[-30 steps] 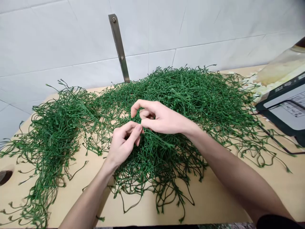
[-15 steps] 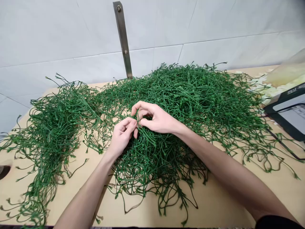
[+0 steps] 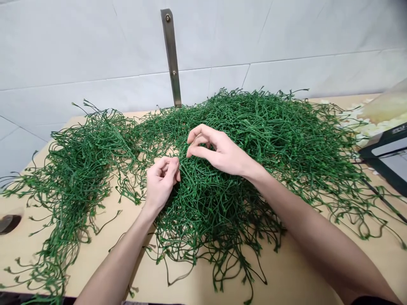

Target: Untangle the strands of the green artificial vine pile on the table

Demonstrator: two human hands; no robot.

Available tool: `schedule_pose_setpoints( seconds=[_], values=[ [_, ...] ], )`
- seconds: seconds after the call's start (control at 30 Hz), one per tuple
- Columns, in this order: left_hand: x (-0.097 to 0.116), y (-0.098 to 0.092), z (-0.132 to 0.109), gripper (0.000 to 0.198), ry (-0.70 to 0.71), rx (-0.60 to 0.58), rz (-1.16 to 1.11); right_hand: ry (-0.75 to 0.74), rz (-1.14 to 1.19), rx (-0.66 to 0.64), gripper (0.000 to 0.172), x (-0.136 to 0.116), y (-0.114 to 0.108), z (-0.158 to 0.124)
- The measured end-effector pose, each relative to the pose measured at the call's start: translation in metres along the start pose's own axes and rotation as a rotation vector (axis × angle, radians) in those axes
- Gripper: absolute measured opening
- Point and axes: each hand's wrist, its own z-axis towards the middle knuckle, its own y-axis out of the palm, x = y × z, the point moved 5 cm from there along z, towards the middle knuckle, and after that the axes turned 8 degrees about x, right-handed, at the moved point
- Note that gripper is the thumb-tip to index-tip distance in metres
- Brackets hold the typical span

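Note:
A big tangle of thin green plastic stems (image 3: pixel 270 144) covers the middle and right of a pale wooden table (image 3: pixel 299 275). A smaller heap of the same stems (image 3: pixel 73 165) lies at the left. My left hand (image 3: pixel 161 181) rests on the near edge of the big tangle, fingers curled in a pinch on green stems. My right hand (image 3: pixel 216 150) hovers just right of it, thumb and forefinger pinched at a stem in the tangle, the other fingers bent.
A metal bracket (image 3: pixel 171 55) runs up the white tiled wall behind the table. A black device (image 3: pixel 386 154) with a cable lies at the right edge, with a clear bag of pale bits (image 3: pixel 378 110) behind it. A round hole (image 3: pixel 8 222) shows at the table's left.
My right hand has lifted slightly up and right, away from my left hand. The two hands, touching before, now sit a little apart. The view shifted slightly left.

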Motion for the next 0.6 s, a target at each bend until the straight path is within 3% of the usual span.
schedule_pose_setpoints(
  seconds=[0.13, 0.27, 0.6],
  values=[
    [0.006, 0.002, -0.003, 0.043, 0.068, -0.026, 0.051, -0.009, 0.003, -0.16, 0.015, -0.004, 0.015, -0.005],
    [0.009, 0.004, -0.004, 0.045, 0.097, -0.038, 0.06, -0.014, 0.081, -0.182, 0.021, 0.0, 0.02, -0.005],
    [0.005, 0.004, -0.005, 0.043, 0.103, -0.023, 0.087, 0.2, 0.262, -0.318, 0.023, 0.009, 0.029, -0.007]
  ],
)
